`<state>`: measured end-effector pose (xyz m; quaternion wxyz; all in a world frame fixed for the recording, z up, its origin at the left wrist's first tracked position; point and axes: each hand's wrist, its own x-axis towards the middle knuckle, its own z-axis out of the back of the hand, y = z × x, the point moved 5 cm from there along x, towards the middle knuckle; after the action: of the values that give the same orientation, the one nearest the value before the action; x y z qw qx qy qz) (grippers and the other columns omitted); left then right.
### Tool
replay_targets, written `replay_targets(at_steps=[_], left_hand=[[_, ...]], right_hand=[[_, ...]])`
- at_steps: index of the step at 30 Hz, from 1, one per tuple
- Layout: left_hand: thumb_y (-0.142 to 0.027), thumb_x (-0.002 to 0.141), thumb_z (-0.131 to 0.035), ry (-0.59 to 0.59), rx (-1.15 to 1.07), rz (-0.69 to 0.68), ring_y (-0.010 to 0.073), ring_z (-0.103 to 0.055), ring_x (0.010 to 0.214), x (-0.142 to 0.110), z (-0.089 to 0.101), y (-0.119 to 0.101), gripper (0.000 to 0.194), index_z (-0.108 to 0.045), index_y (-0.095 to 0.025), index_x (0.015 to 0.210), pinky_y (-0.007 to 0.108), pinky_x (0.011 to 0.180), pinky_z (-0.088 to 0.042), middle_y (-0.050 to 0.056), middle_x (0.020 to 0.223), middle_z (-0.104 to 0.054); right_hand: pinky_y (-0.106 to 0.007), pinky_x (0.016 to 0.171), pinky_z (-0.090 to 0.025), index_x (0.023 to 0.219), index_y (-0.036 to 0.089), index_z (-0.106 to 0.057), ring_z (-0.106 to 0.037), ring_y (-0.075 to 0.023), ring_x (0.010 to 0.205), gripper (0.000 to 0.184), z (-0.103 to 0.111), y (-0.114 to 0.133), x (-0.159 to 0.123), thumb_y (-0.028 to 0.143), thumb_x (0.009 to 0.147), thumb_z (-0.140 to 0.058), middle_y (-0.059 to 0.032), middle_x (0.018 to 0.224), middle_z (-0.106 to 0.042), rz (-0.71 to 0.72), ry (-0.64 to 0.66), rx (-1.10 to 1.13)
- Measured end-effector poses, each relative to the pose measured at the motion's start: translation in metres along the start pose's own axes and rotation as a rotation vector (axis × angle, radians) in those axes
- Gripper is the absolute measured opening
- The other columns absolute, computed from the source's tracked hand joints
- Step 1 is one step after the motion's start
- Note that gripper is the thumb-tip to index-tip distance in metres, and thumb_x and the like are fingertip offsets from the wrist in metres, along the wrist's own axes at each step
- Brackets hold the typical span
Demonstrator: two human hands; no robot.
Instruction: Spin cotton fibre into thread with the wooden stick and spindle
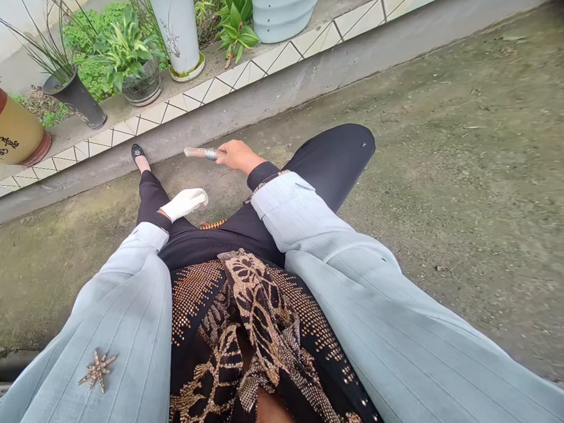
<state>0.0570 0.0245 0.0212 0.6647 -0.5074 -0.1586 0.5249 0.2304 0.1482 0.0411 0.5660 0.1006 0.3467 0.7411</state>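
Note:
My right hand is closed around a clear plastic tube with a metal band near its middle, and the tube points to the left over my black trousers. My left hand is hidden inside a white cloth or glove, so only the wrist shows. It rests above my left shin. The hands are apart, with a strip of orange beads lying below and between them. Pale blue ribbed sleeves run up both arms.
My legs stretch over mossy concrete ground, one knee bent to the right and a black shoe at the far end. Beyond it, a tiled ledge holds potted plants, including a yellow pot.

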Motion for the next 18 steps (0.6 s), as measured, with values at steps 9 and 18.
replay_targets(at_steps=[9, 18], left_hand=[[-0.034, 0.099, -0.057, -0.222, 0.034, -0.051, 0.0103, -0.044, 0.053, 0.003, 0.017, 0.008, 0.026, -0.064, -0.017, 0.080, 0.024, 0.054, -0.034, -0.002, 0.063, -0.054], [-0.026, 0.101, -0.058, -0.402, -0.152, -0.005, 0.0096, -0.041, 0.051, 0.004, 0.035, 0.013, 0.026, -0.063, -0.017, 0.076, 0.020, 0.051, -0.039, -0.004, 0.057, -0.046]], right_hand=[[-0.039, 0.094, -0.055, 0.134, 0.009, -0.080, -0.075, -0.0326, 0.113, 0.038, -0.031, 0.003, -0.011, 0.017, 0.098, -0.074, -0.0225, 0.127, -0.079, 0.103, 0.464, -0.498], [-0.027, 0.078, -0.048, 0.116, 0.009, -0.083, -0.060, -0.0126, 0.075, 0.036, -0.044, 0.006, -0.027, 0.021, 0.082, -0.087, 0.0006, 0.080, -0.071, 0.245, 0.929, 0.006]])
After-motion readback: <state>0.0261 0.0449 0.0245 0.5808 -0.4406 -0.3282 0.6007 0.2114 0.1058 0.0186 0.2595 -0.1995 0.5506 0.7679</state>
